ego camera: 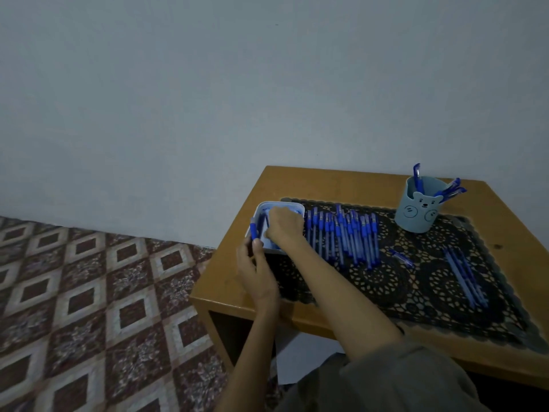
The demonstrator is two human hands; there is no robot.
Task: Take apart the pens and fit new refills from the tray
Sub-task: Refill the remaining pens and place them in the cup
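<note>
A small white tray [297, 207] sits at the table's left edge, on the corner of a dark lace mat [395, 281]. My left hand [257, 269] holds a blue pen barrel [254, 230] upright at the tray's near left corner. My right hand [283, 226] reaches into the tray with fingers curled; what they hold is hidden. A row of several blue pens [344, 233] lies on the mat right of the tray. Several thin blue refills [465, 275] lie at the mat's right.
A light blue bear-faced cup [420, 209] holding a few pens stands at the back right. One loose blue pen part [402, 257] lies mid-mat. The wooden table [326, 179] stands against a plain wall, with patterned floor tiles [89, 292] to its left.
</note>
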